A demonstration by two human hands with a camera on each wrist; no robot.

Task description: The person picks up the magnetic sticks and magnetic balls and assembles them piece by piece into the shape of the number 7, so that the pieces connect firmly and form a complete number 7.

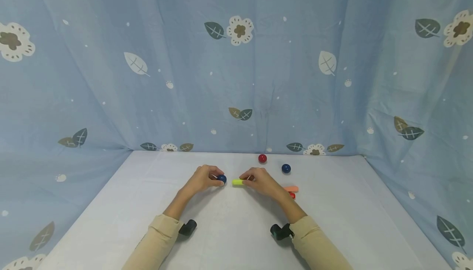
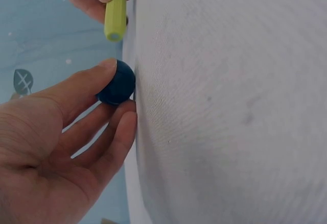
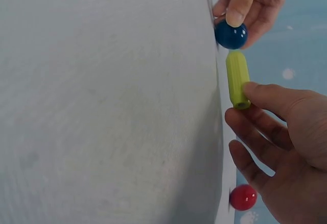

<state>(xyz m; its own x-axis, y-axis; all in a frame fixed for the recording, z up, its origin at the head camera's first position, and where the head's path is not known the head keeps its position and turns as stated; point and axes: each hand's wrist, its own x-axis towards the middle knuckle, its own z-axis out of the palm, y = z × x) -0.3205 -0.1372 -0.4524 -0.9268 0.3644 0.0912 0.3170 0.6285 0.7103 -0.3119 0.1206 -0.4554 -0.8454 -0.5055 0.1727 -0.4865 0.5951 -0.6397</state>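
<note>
My left hand (image 1: 202, 178) pinches a shiny blue ball (image 1: 221, 178) between thumb and fingers, low over the white table. In the left wrist view the thumb lies on one side of the ball (image 2: 120, 83) and the fingertips on the other. Facing it, my right hand (image 1: 261, 181) pinches a short yellow-green ribbed rod (image 1: 237, 182) by its near end. The rod (image 3: 238, 78) points its free end at the blue ball, a small gap between them in the head view.
On the white table (image 1: 229, 237), a red ball (image 1: 262, 158) and a second blue ball (image 1: 286, 168) lie behind my right hand. An orange rod (image 1: 292, 189) and a red piece (image 1: 292, 195) sit beside my right wrist. A patterned blue curtain (image 1: 192, 77) hangs behind.
</note>
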